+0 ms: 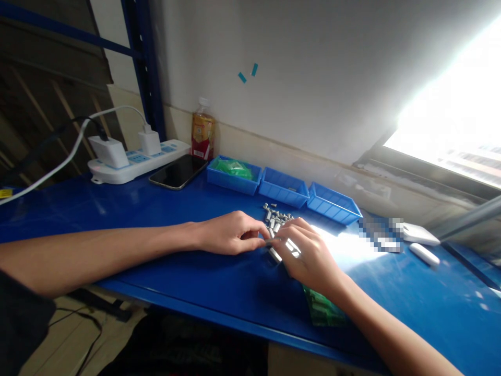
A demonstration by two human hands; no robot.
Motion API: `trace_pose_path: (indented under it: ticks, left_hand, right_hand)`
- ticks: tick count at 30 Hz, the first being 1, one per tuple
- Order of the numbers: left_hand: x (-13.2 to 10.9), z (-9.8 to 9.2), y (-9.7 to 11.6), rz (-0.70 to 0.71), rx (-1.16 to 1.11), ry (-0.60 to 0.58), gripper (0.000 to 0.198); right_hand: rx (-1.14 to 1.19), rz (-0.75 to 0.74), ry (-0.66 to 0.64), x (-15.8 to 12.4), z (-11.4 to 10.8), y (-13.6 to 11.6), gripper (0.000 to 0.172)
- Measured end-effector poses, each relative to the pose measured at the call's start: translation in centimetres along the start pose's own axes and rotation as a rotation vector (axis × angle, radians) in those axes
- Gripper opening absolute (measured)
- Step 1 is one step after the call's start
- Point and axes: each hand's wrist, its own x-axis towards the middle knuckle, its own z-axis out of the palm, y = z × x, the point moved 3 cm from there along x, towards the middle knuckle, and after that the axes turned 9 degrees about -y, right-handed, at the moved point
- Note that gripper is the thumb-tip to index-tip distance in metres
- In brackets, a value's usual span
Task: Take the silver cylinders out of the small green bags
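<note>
My left hand (235, 233) rests low over the table with thumb and index finger pinched together. Its fingertips meet those of my right hand (307, 253) at a small grey metal piece (269, 242), which both hands grip. The piece is too small to name more exactly. Below and behind the fingertips lie several loose silver metal cylinders (275, 255) and smaller metal parts (273, 213), partly covered by my right hand. A green plastic packet (324, 309) lies beneath my right wrist, which hides part of it.
Behind the parts stand three blue bins: a left bin (235, 184) holding green packets, a middle bin (284, 194) and a right bin (332, 206). A phone (179, 172), power strip (135, 166) and drink bottle (203, 130) are at back left. White objects (425, 254) lie right.
</note>
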Motion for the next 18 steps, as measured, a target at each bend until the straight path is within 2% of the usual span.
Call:
trace_pose_path:
  ticks: [11,18]
  left_hand:
    - [-0.03,0.02,0.38,-0.006,-0.007,-0.015,0.023]
    - [-0.03,-0.22,0.12,-0.034,-0.078,0.034,0.019]
  right_hand:
    - [0.023,0.022,-0.001,0.02,0.00,-0.04,0.018]
    - [0.007,0.047,-0.055,0.01,-0.15,0.00,0.013]
